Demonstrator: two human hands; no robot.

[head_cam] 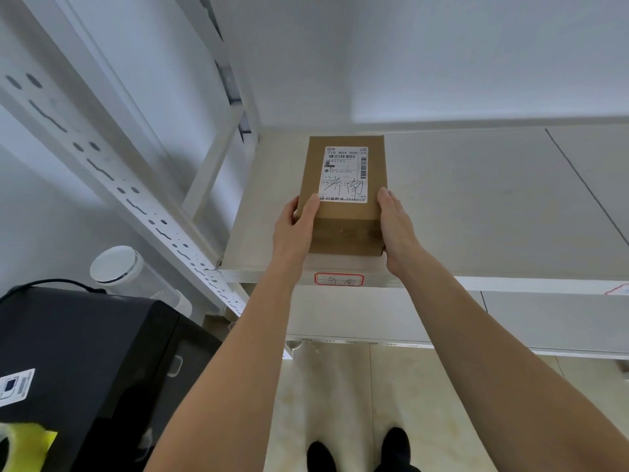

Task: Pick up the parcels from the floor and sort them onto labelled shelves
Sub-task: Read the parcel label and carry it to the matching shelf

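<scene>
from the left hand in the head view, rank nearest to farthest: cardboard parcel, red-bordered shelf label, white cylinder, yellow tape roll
1. Cardboard parcel: touching the left hand, held against its right side.
2. Red-bordered shelf label: on the shelf's front edge, just below and right of the hand.
3. White cylinder: off to the left, beside the rack upright.
4. Yellow tape roll: bottom left corner, on the black case.

The left hand point(295, 226) and right hand point(396, 226) are flanking the parcel point(343, 195) on the shelf point(476, 206). Beyond and right of the right hand, bare shelf is lying open. Left of the left hand, a white upright point(204, 178) and wall are closing off passage. Overhead is staying open.
</scene>
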